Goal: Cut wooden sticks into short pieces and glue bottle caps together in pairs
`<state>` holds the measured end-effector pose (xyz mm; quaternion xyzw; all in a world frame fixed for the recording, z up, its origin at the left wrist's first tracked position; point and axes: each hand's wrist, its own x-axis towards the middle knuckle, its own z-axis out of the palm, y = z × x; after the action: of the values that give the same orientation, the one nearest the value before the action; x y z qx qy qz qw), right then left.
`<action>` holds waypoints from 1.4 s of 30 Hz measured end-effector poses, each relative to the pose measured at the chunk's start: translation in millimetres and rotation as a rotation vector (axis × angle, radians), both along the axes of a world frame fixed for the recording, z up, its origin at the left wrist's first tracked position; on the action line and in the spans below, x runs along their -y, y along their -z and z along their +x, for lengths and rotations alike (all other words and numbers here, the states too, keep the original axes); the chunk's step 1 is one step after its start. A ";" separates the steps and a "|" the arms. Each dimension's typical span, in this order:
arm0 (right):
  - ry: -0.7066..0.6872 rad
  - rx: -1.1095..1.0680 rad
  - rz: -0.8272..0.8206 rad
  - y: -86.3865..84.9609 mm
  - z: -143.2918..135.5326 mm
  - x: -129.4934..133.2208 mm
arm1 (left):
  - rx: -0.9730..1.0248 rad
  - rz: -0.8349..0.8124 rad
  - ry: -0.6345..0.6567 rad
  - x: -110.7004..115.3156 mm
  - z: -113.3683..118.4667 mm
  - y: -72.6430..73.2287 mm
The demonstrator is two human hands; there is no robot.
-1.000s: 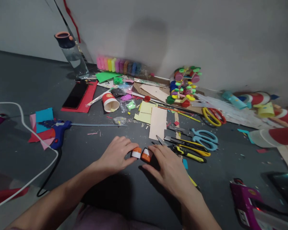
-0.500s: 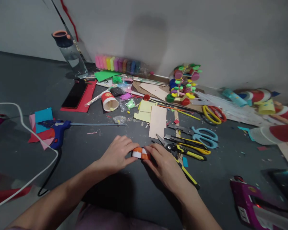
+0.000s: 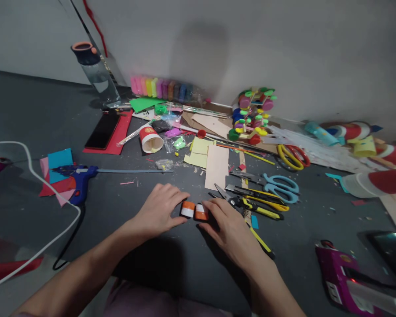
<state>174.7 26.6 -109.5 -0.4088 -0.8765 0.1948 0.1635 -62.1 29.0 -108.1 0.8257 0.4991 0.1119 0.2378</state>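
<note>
Two small orange-and-white blocks lie side by side on the dark table with a narrow gap between them. The left block [image 3: 187,209] shows orange at the back and white at the front; the right block [image 3: 201,213] has white at the back and orange at the front. My left hand [image 3: 163,207] is open, index finger behind the left block and thumb in front of it, apart from it. Around the right side of the other block, my right hand [image 3: 226,222] has finger and thumb spread; whether a fingertip still touches it is hard to tell.
Just right of my hands lie wire cutters [image 3: 260,209], blue-handled scissors [image 3: 280,187] and a pale card strip [image 3: 217,165]. A blue glue gun [image 3: 82,182] with cable lies left. Behind are a paper cup [image 3: 151,140], a phone [image 3: 103,131] and a water bottle [image 3: 99,77].
The two blocks, pressed together and pinched by both hands before, now stand slightly apart. My left fingers have spread away from the left block, and my right fingers have loosened.
</note>
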 end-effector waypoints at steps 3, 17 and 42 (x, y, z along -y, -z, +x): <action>0.001 0.001 0.002 -0.8 -0.9 -1.4 | 0.016 -0.001 0.029 0.4 1.7 0.9; 0.001 -0.049 -0.028 3.5 -6.7 -1.2 | 0.096 0.022 0.012 2.2 6.6 3.7; 0.084 -0.101 0.051 13.8 -8.4 -3.6 | 0.125 0.056 -0.082 1.8 7.1 8.0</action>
<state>166.3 30.2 -123.3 -0.4305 -0.8539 0.1856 0.2259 -55.0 27.3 -116.2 0.8023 0.5133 0.1869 0.2405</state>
